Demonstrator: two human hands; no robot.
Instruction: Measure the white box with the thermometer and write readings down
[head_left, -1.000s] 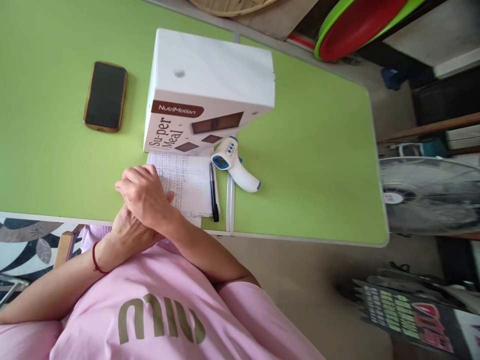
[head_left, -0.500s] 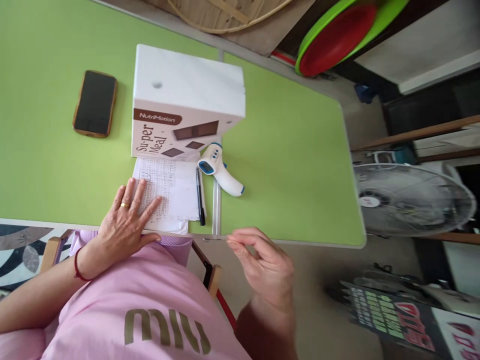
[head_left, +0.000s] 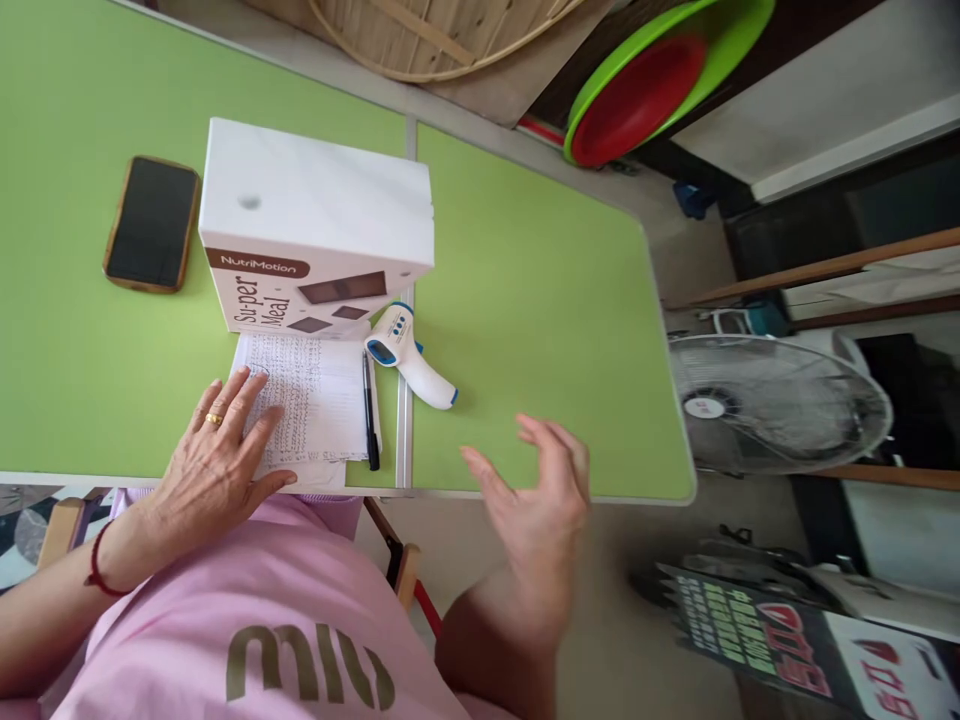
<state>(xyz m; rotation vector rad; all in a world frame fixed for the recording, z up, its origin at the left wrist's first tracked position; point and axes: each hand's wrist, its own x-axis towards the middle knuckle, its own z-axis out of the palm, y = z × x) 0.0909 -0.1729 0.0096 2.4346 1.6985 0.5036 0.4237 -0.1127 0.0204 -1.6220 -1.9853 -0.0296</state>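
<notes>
The person's left hand (head_left: pixel 206 440) lies open, palm down, its fingers spread over the left side of the handwritten sheets (head_left: pixel 322 400). The right hand (head_left: pixel 540 490) is raised at the near edge of the counter (head_left: pixel 540 300) — empty, thumb and fingers parted in a loose curve. The white thermometer gun (head_left: pixel 420 370) lies between the two hands — nearer the right one, a little beyond it and apart from it. A black pen (head_left: pixel 370 415) rests along the sheets' right side, and the box (head_left: pixel 315 200) stands at their far end.
</notes>
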